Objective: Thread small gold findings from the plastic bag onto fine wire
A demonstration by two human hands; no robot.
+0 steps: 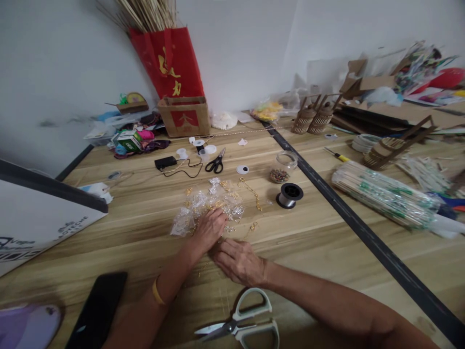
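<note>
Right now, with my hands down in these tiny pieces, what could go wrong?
The loose silver rings lie close to the left hand, so a brush might scatter them. The white-handled scissors point toward the left forearm, blades slightly parted; drawing back carelessly could risk a nick. The bead jar looks uncovered, so a knock might spill it.

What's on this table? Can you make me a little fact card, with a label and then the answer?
Left hand: at the bags of small shiny pieces
Right hand: close beside the left one
Between the fingers: too small to tell
Gold chain: past the hands, on the wood
Jar: has colourful beads in the bottom
Spool: near the jar
White scissors: nearest the person
Black scissors: farther back
</note>
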